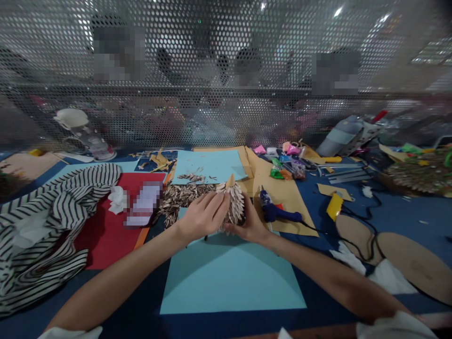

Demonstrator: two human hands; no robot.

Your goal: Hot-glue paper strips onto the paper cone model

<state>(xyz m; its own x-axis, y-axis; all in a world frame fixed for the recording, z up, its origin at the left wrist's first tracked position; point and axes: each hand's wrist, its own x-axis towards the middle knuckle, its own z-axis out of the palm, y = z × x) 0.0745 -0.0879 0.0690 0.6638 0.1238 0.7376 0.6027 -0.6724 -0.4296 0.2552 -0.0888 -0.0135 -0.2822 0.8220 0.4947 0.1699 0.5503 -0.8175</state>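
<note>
A craft figure covered in overlapping pale seed shells, with a tan pointed tip on top, is held over a light blue sheet. My right hand wraps around its right side and underside. Against its left side, the fingers of my left hand are bent and pressed together; any small piece between them is hidden. A heap of loose seed shells lies just beyond my left hand. To the right of my right hand, a blue glue gun rests on tan paper.
Left lie a striped cloth, red sheet and blurred phone-like item. Right are a yellow cutter, cardboard discs, a black cord and clay packets. A perforated metal screen stands behind, with people beyond.
</note>
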